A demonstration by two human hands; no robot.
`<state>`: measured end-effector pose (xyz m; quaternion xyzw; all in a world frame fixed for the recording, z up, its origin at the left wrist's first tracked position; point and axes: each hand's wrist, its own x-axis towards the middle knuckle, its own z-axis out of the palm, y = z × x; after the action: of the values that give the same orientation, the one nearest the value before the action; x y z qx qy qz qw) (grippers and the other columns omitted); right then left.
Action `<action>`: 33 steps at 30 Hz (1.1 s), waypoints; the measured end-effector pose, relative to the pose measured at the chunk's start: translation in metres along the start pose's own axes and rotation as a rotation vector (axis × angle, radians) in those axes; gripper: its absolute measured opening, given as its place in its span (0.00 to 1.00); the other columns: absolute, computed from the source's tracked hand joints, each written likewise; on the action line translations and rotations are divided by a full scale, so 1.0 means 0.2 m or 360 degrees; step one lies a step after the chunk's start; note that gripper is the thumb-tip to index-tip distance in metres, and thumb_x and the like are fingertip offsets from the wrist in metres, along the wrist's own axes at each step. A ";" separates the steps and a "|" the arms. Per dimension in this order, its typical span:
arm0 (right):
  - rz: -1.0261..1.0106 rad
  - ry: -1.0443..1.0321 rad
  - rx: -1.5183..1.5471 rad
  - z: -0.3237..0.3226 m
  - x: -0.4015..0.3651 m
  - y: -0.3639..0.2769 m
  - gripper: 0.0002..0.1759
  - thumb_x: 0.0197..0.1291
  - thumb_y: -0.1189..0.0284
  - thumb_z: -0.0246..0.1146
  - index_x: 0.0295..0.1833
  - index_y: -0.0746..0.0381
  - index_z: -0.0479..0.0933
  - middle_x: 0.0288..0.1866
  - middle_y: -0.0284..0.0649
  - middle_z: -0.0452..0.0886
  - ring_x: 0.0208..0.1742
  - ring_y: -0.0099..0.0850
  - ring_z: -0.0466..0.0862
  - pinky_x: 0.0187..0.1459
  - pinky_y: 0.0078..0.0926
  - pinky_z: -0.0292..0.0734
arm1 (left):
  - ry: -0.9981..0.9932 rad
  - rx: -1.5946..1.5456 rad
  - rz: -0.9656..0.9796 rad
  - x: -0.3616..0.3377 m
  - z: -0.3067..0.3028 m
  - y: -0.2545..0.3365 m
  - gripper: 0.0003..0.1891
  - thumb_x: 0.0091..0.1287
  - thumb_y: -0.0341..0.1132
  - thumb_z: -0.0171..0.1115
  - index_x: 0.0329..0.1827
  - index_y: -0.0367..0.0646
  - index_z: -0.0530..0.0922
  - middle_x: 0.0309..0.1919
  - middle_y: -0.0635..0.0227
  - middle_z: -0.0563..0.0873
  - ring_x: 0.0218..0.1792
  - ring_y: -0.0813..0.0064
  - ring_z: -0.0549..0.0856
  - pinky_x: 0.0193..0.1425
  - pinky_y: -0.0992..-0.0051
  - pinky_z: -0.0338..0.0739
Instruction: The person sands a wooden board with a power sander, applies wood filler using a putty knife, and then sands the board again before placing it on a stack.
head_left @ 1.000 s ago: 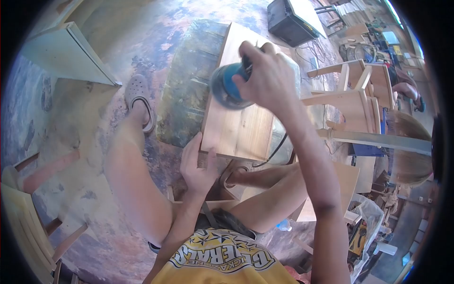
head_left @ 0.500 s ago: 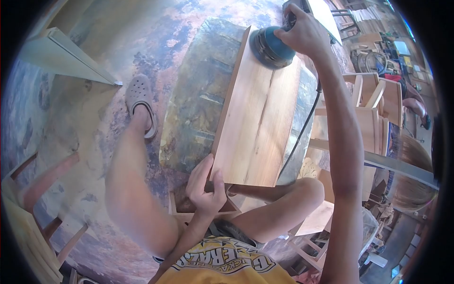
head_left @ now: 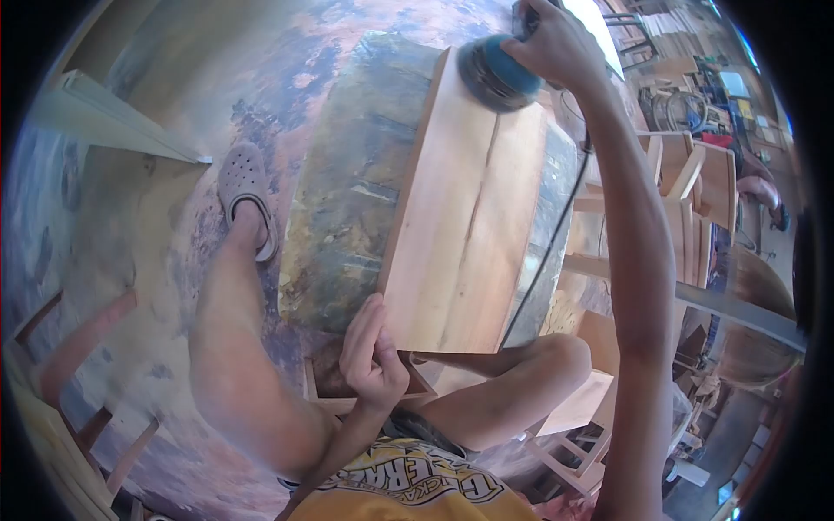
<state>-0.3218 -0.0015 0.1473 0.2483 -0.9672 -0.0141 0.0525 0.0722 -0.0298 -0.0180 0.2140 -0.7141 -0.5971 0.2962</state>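
A long pale wooden board with a dark seam down its middle lies lengthwise in front of me. My right hand is closed around a blue-green power sander, which rests on the board's far end. The sander's pad is blurred. A dark power cord runs down along the board's right side. At the near left corner, my left hand is closed against the board, fingers along its side edge and thumb by its near end. Part of that grip is hidden.
Beneath the board is a worn, stained support surface. A wooden box-like frame sits between my legs. Wooden furniture pieces stand to the right; a pale panel and slatted wooden parts are at the left. Another person's leg shows far right.
The sander and right hand have shifted slightly up and left at the board's far end. The board's near end appears slightly lower and farther left, with my left hand still at its corner.
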 end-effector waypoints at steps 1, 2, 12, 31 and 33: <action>0.0018 0.0006 -0.0007 0.00 0.01 -0.01 0.16 0.44 0.67 0.69 0.40 0.59 0.78 0.36 0.50 0.87 0.43 0.47 0.87 0.42 0.47 0.78 | 0.0018 -0.0021 -0.0062 -0.02 0.01 -0.01 0.15 0.73 0.25 0.53 0.56 0.24 0.81 0.54 0.42 0.87 0.56 0.47 0.87 0.64 0.58 0.81; -0.0009 0.0016 -0.0025 0.01 0.02 -0.04 0.17 0.44 0.66 0.69 0.42 0.59 0.79 0.37 0.50 0.87 0.44 0.48 0.87 0.43 0.47 0.78 | 0.0036 -0.0040 -0.0128 -0.04 0.02 -0.01 0.16 0.74 0.26 0.52 0.58 0.23 0.80 0.56 0.43 0.86 0.57 0.47 0.87 0.65 0.58 0.80; 0.0211 0.0065 0.0005 0.02 -0.06 0.24 0.20 0.45 0.64 0.69 0.46 0.58 0.80 0.39 0.51 0.88 0.45 0.51 0.87 0.46 0.48 0.79 | 0.0127 -0.0018 -0.0080 -0.08 0.07 -0.04 0.18 0.76 0.26 0.49 0.62 0.21 0.76 0.59 0.42 0.84 0.60 0.50 0.85 0.63 0.61 0.81; 0.0339 0.0025 0.0006 -0.08 -0.54 0.38 0.28 0.50 0.65 0.65 0.61 0.55 0.79 0.52 0.60 0.83 0.52 0.58 0.86 0.53 0.49 0.83 | 0.0095 0.0011 -0.0106 -0.02 0.08 0.00 0.19 0.81 0.28 0.44 0.68 0.27 0.75 0.65 0.52 0.82 0.65 0.64 0.81 0.72 0.67 0.72; 0.0309 -0.0017 0.0011 -0.10 -0.68 0.31 0.28 0.51 0.66 0.64 0.62 0.55 0.80 0.49 0.60 0.84 0.52 0.58 0.86 0.53 0.48 0.83 | 0.0095 0.0002 -0.0107 -0.03 0.10 0.03 0.20 0.81 0.29 0.44 0.68 0.28 0.75 0.65 0.52 0.82 0.65 0.64 0.81 0.72 0.67 0.72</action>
<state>-0.2311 0.1175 0.1571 0.1535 -0.9870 -0.0071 0.0476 0.0636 -0.0113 -0.0155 0.2558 -0.6977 -0.5997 0.2970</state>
